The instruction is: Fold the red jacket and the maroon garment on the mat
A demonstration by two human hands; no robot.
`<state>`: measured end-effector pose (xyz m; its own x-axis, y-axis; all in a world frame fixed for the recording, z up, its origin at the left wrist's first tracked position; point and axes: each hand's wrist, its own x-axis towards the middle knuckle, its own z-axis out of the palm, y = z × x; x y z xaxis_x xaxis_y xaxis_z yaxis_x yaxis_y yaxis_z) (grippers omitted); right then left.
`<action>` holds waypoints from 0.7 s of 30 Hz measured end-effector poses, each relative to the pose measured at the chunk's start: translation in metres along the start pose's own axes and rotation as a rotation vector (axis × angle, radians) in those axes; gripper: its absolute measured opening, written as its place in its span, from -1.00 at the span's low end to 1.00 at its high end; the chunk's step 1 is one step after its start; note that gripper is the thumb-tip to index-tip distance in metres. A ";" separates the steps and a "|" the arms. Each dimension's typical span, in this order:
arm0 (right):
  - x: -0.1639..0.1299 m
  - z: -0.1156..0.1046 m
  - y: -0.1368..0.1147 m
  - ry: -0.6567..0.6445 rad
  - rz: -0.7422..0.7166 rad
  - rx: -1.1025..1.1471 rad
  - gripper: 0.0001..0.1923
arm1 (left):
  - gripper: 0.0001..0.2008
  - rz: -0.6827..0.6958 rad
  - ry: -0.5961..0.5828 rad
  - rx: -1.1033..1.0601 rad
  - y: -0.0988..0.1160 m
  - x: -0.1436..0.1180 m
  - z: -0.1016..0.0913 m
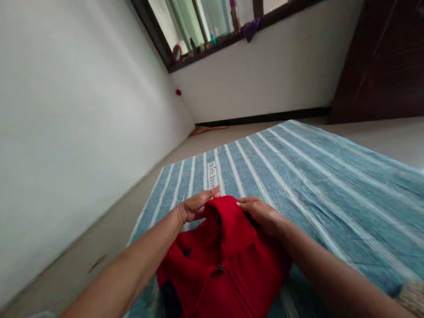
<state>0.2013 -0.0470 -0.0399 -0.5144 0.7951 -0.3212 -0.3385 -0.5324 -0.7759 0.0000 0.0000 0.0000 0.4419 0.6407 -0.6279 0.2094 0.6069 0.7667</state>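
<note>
a red fleece garment with a stand-up collar and a dark zip pull (228, 256) lies on a blue cotton bedsheet with thin white stripes (331, 194), near the sheet's nearer left part and just this side of a small white label printed "with love" (212, 175). the garment's collar points away from the person, toward the label, and its body spreads back toward the bottom edge of the view.

the left hand (196, 206) rests on the left side of the garment's collar, fingers held together and stretched forward, the fingertips (213, 192) reaching just past the collar's top edge toward the label. whether they pinch the cloth or only press on it cannot be told. the right hand (261, 213) lies on the right side of the collar, fingers together and bent down over the fabric, touching it; its grip is likewise unclear. both bare forearms run in from the bottom of the view on either side of the garment.

beyond the sheet, far from the garment, is a pale floor and a white wall. a dark-framed window sill (212, 46) high above the garment carries a small round red-rimmed mirror (176, 52) and some small bottles. a dark brown wooden cupboard (384, 62) stands far to the garment's right. a small red knob (178, 92) sits on the wall below the sill.
</note>
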 end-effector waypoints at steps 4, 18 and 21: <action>0.003 -0.003 0.003 -0.003 -0.012 -0.005 -0.88 | -0.51 0.076 0.004 0.062 0.002 -0.005 0.004; 0.008 -0.005 0.004 0.108 -0.070 -0.157 -0.93 | -0.53 0.014 -0.115 0.129 0.008 0.003 0.007; 0.008 -0.006 0.004 0.122 -0.070 -0.212 -0.91 | -0.59 0.012 -0.114 0.138 0.007 0.005 0.006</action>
<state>0.2003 -0.0409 -0.0489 -0.3926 0.8637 -0.3162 -0.1903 -0.4126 -0.8908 0.0092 0.0049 0.0029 0.5396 0.5849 -0.6056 0.3181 0.5244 0.7898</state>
